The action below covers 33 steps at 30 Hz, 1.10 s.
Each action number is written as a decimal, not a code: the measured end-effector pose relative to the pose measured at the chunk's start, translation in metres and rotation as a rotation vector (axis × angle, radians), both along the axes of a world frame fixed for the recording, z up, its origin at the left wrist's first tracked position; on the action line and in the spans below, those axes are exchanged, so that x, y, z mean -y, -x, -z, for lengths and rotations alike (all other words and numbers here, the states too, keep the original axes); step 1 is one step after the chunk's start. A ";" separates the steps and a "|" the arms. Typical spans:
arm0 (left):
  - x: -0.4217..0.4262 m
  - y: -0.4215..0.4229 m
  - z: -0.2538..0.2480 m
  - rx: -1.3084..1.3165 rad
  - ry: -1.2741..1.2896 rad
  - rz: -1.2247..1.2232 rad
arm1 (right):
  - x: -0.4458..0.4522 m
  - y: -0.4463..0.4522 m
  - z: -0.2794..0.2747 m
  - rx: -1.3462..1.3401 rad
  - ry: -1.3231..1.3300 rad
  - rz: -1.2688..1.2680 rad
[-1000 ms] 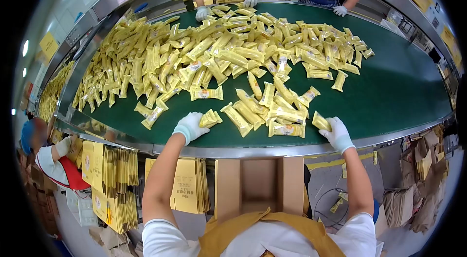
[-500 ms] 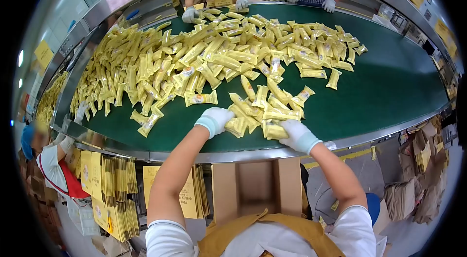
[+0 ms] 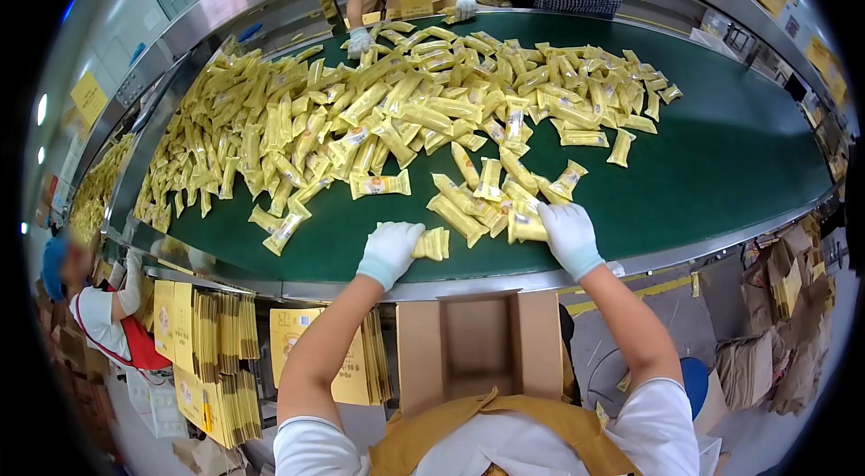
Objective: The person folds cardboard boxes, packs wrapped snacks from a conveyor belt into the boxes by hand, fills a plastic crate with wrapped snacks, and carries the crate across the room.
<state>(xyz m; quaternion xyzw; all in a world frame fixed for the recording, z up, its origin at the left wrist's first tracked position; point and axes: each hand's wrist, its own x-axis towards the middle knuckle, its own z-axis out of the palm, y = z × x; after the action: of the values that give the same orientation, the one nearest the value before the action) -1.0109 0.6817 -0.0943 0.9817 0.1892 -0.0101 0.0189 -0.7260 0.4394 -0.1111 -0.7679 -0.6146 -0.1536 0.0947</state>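
Both my hands wear white gloves over the near edge of the green belt (image 3: 721, 178). My left hand (image 3: 391, 251) is closed on a yellow packet (image 3: 432, 244) that sticks out to its right. My right hand (image 3: 570, 236) is closed on yellow packets (image 3: 526, 226) at the right side of a small group of loose packets (image 3: 458, 220). Behind them spreads a large heap of yellow packets (image 3: 360, 106). An open cardboard box (image 3: 419, 354) stands below the belt edge, between my forearms.
Flattened yellow cartons (image 3: 212, 332) stand in stacks at the left, with more cartons (image 3: 360, 359) beside my left forearm. A co-worker in a red apron (image 3: 140, 341) is at far left. Two more people stand across the belt. A metal rail (image 3: 450, 288) edges the belt.
Both hands came inward from the sides to the small packet group. Since the middle frame, my left hand has drawn slightly back and my right has shifted up and right.
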 end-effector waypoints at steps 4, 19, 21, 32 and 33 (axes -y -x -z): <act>0.024 0.027 0.011 0.246 -0.170 0.173 | 0.041 0.033 -0.013 0.015 0.048 -0.052; 0.019 0.027 -0.005 -0.117 0.073 0.046 | -0.040 0.049 -0.075 -0.711 0.502 -0.033; 0.019 0.029 -0.012 -0.110 0.115 0.006 | -0.068 0.072 -0.095 -1.098 0.469 -0.092; -0.090 0.033 -0.051 -0.010 0.096 -0.078 | -0.181 0.081 -0.042 -0.618 0.572 0.117; -0.102 0.025 -0.050 0.007 0.077 -0.005 | -0.176 0.088 -0.043 -0.582 0.549 0.127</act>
<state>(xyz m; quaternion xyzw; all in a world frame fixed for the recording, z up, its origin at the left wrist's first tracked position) -1.0359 0.7841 -0.0444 0.9798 0.1909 -0.0137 0.0576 -0.8139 0.6153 -0.0683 -0.8125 -0.5317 0.2345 0.0466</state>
